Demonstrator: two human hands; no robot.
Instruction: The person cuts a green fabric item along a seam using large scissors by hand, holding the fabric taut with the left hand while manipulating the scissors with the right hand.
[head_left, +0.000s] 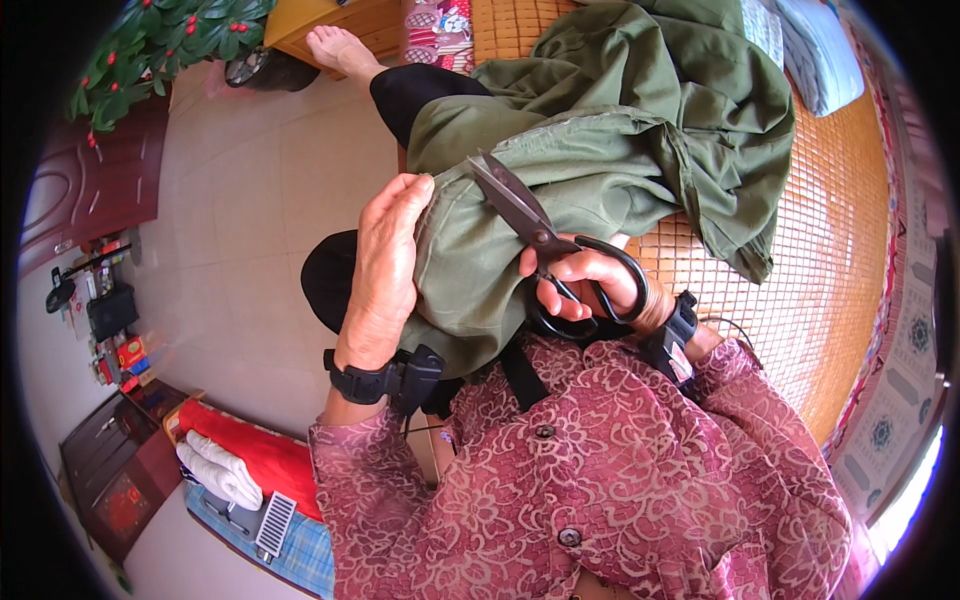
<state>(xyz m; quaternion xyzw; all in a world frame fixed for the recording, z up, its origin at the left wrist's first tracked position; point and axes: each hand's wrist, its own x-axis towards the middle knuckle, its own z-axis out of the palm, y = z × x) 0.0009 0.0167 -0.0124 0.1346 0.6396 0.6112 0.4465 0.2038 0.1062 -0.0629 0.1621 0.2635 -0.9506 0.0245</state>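
A large piece of green cloth (592, 150) lies bunched over my lap and the mat beside me, with a frayed seam along one edge. My left hand (390, 247) pinches that edge between thumb and fingers, above my knee. In my right hand (589, 281) is a pair of black-handled scissors (517, 196), with fingers through the handle loops. The blades point up and left over the cloth, their tips slightly apart and near the seam. Whether the blades touch the fabric I cannot tell. Part of the right palm is hidden behind the handles.
I sit on a bamboo tile mat (817, 247). Folded light-blue bedding (814, 56) lies at its far end. A potted plant (270, 69) with red berries stands on the tiled floor (225, 247). A red cloth (255, 450) and white rolled fabric (221, 469) are at lower left.
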